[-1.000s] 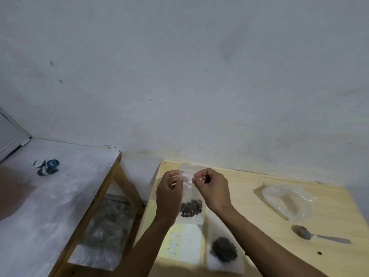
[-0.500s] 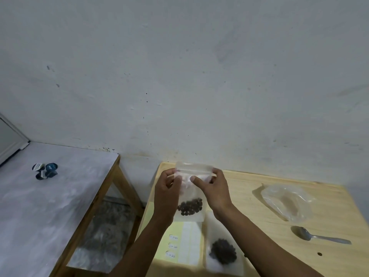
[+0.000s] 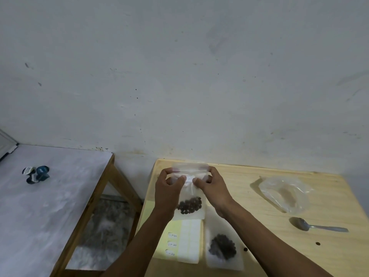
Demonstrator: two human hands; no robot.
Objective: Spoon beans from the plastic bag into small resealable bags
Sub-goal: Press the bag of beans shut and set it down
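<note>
Pinching along the top strip of the small resealable bag (image 3: pixel 189 196), I had both hands raised over the near-left part of the wooden table (image 3: pixel 249 198). My left hand (image 3: pixel 166 191) and right hand (image 3: pixel 211 188) each had thumb pressed against curled fingers on the seal, thumbs nearly meeting at its middle. Half a second earlier the hands gripped it a little wider, and a second ago they were bunched tight at the mouth; since then the strip had flattened out, so I judged the bag was being sealed, its spoonful done. The beans (image 3: pixel 189 204) sat dark at the bottom. A second filled bag (image 3: pixel 222 247) lay flat near me beside the label sheet (image 3: pixel 188 236). The plastic bag (image 3: pixel 285 193) and spoon (image 3: pixel 317 225) rested unmoved to the right.
</note>
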